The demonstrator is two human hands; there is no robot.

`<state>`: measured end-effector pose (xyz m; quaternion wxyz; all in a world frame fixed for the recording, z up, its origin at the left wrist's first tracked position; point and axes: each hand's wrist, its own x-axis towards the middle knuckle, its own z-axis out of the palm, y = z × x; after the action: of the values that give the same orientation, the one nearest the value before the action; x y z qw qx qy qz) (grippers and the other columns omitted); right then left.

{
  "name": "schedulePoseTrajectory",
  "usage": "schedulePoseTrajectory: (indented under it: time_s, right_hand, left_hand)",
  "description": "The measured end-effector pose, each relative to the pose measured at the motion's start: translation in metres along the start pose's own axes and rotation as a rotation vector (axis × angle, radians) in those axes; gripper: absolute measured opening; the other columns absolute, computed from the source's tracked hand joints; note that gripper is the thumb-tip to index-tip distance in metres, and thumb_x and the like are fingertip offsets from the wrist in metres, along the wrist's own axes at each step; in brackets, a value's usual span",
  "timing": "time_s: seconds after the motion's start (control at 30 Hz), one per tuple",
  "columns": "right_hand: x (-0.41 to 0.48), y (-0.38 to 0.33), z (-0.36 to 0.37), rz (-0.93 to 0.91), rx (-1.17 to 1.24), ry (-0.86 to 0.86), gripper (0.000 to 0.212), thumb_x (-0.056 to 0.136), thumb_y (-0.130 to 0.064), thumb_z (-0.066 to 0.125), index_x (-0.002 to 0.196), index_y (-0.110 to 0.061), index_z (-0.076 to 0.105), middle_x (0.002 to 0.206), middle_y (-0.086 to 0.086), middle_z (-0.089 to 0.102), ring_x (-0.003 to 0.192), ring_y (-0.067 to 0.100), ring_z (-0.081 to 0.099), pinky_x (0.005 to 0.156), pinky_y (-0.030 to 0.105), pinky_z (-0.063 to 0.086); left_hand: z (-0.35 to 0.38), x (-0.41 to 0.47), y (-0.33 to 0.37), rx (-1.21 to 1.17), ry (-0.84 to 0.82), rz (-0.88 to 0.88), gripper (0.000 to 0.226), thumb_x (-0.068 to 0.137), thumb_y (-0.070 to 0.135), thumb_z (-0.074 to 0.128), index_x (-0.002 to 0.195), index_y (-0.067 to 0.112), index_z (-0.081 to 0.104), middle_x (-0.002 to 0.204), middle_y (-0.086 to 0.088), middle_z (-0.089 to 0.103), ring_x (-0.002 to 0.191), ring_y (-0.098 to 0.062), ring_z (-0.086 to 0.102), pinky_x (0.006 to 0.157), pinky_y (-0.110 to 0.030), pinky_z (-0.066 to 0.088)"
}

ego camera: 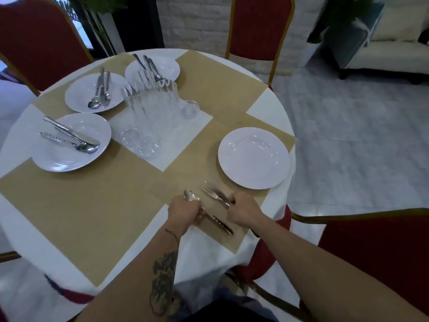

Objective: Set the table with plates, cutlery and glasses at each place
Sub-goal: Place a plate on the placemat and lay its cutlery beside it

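A round table [262, 105] with a white cloth has tan placemats [92, 217] laid over it. At the near edge both hands work over one placemat. The left hand [185, 211] is curled round a spoon [190, 195]: the bowl sticks out on the far side of the fist and the handle runs out toward the near right, low over the mat. Just to its right, the right hand [243, 210] pinches a fork [207, 191] and a knife [220, 196] together by their handles, with the tips pointing far-left toward the spoon. Whether these pieces touch the mat cannot be told.

Just beyond the right hand, on the right side of the table, lies an empty white plate [254, 158]. On the left side are three more: a near-left plate [69, 159], a middle plate [79, 96] and a far plate [169, 66]. Each carries cutlery [69, 138] laid across it. Between them, at the table's centre, stands a cluster of clear glasses [151, 108], blurred, with a small glass [190, 109] just to its right.

Red chairs [260, 29] with gold frames stand around the table, and a pale sofa [394, 49] is at the far right.
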<state>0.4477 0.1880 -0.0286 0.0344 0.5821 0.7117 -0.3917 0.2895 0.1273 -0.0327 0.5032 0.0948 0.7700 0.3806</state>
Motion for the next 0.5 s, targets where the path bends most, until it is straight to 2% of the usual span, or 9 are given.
schedulePoseTrajectory:
  time_s: [0.07, 0.17, 0.3, 0.4, 0.5]
  right_hand:
    - [0.0, -0.003, -0.001, -0.007, -0.033, -0.001, 0.015, 0.076, -0.007, 0.05, 0.064, -0.017, 0.048, 0.067, -0.002, 0.051, 0.069, 0.023, 0.054, 0.049, 0.025, 0.032]
    - [0.0, -0.008, 0.0, -0.025, -0.084, 0.009, 0.014, 0.075, -0.009, 0.05, 0.065, -0.018, 0.05, 0.068, 0.0, 0.054, 0.071, 0.025, 0.055, 0.05, 0.026, 0.031]
    - [-0.002, -0.01, 0.0, -0.013, -0.087, 0.03, 0.023, 0.077, -0.006, 0.055, 0.06, -0.018, 0.047, 0.063, 0.0, 0.051, 0.066, 0.022, 0.053, 0.047, 0.026, 0.029]
    - [-0.003, -0.009, 0.0, -0.004, -0.106, 0.045, 0.019, 0.078, -0.006, 0.056, 0.062, -0.015, 0.05, 0.065, 0.002, 0.054, 0.064, 0.022, 0.054, 0.046, 0.026, 0.03]
    - [-0.003, -0.008, -0.001, -0.014, -0.146, 0.07, 0.018, 0.076, -0.006, 0.052, 0.062, -0.015, 0.047, 0.065, 0.003, 0.053, 0.063, 0.023, 0.054, 0.049, 0.027, 0.034]
  left_hand:
    - [-0.001, -0.003, -0.001, 0.047, -0.001, 0.018, 0.013, 0.084, 0.005, 0.06, 0.089, -0.005, 0.068, 0.062, -0.015, 0.068, 0.05, -0.024, 0.064, 0.059, -0.032, 0.058]
    - [-0.003, -0.007, -0.003, 0.181, 0.04, 0.063, 0.012, 0.076, 0.01, 0.061, 0.082, 0.006, 0.069, 0.062, -0.01, 0.072, 0.053, -0.023, 0.07, 0.065, -0.036, 0.063]
    - [-0.006, 0.008, -0.015, 0.275, 0.055, 0.058, 0.035, 0.057, 0.019, 0.059, 0.09, 0.01, 0.064, 0.071, -0.012, 0.072, 0.059, -0.028, 0.073, 0.064, -0.044, 0.063]
    - [-0.002, 0.018, -0.023, 0.282, 0.073, 0.039, 0.041, 0.056, 0.024, 0.057, 0.094, 0.011, 0.063, 0.079, -0.014, 0.072, 0.067, -0.031, 0.073, 0.066, -0.044, 0.063]
    - [-0.001, -0.001, -0.014, 0.358, 0.114, 0.062, 0.038, 0.065, 0.035, 0.055, 0.095, 0.012, 0.059, 0.089, -0.011, 0.07, 0.078, -0.029, 0.069, 0.077, -0.039, 0.06]
